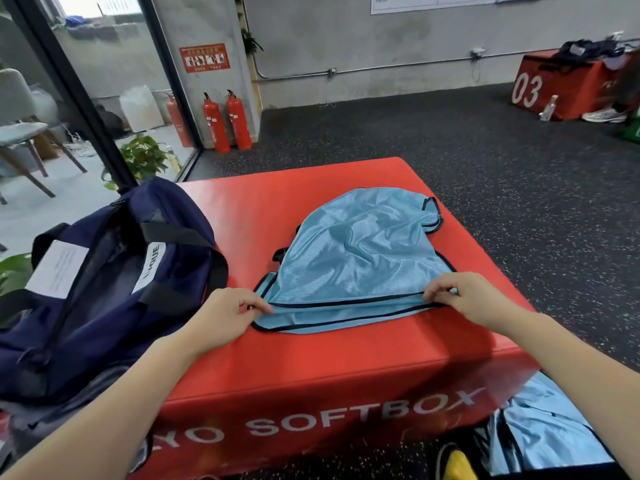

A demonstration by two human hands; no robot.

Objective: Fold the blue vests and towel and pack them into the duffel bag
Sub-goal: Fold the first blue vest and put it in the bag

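1. Your left hand (227,315) and right hand (462,299) each pinch the near hem of the blue vest (360,258), lying on the red soft box (311,358).
2. Uneven pulling could skew the slippery fold; duffel bag (104,271) waits left.

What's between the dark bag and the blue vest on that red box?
In the head view, only bare red box top separates the bag from the vest, apart from the left hand pinching the vest's near hem.
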